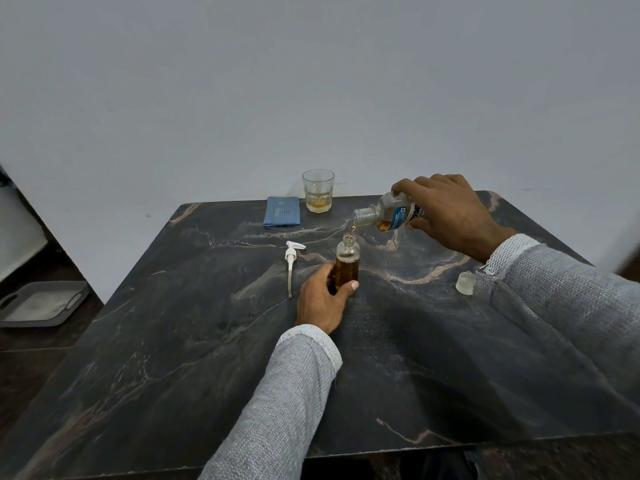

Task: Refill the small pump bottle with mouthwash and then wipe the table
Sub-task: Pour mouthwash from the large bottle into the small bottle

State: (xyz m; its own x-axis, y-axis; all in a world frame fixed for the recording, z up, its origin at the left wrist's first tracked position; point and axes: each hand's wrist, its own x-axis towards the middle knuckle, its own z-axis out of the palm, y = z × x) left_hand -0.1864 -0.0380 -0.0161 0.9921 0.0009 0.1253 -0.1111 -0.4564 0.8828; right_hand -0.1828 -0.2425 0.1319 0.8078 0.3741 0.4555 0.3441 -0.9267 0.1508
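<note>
Bottle [347,265], small and clear, stands upright near the middle of the table [194,341], its pump off and its neck open. The left hand [323,299] is wrapped around its lower half, steadying it on the tabletop. Above and right of the bottle, the right hand [446,209] grips the mouthwash [389,213] container, tipped so its mouth hangs just over the bottle's neck; a thin amber stream falls between them. So the refill step is in hand, and it looks well along: amber liquid with a bubbly top stands to about the bottle's shoulder. Next, I judge, the pour must be stopped before the neck floods, by righting the container.

Just left of the bottle lies the white pump [292,261], tube pointing toward the person. Right of the bottle, by the sleeve, sits a clear cap [465,282]. Behind the bottle, at the far edge, a folded blue cloth [281,211] lies beside a glass [318,190] holding a little amber liquid.
</note>
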